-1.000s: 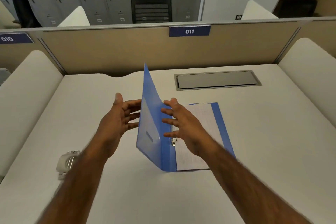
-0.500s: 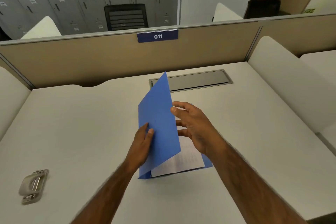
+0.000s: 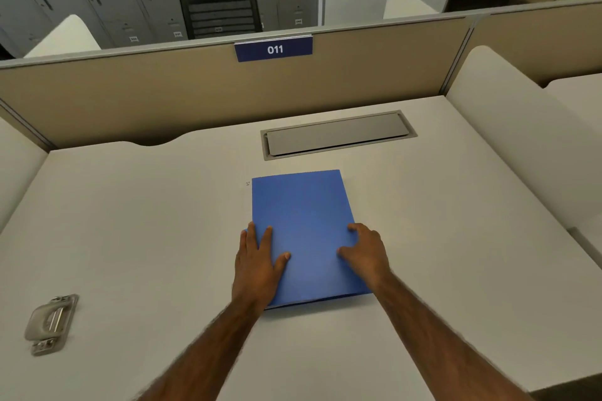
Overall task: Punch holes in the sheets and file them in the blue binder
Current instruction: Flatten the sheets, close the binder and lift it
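Observation:
The blue binder (image 3: pixel 304 225) lies closed and flat in the middle of the white desk (image 3: pixel 130 221). My left hand (image 3: pixel 259 262) rests flat on its near left part, fingers straight and spread. My right hand (image 3: pixel 366 252) sits on its near right edge with the fingers bent and the fingertips touching the cover. The sheets are hidden inside the closed cover. A grey metal hole punch (image 3: pixel 50 322) sits at the near left of the desk, well away from both hands.
A grey cable hatch (image 3: pixel 337 133) is set into the desk just beyond the binder. A tan partition with a blue "011" sign (image 3: pixel 273 49) closes the far side. White padded dividers (image 3: pixel 508 127) flank the desk.
The binder's front cover has swung down to the right from upright and now lies closed over the sheets. Both hands have come down onto the cover.

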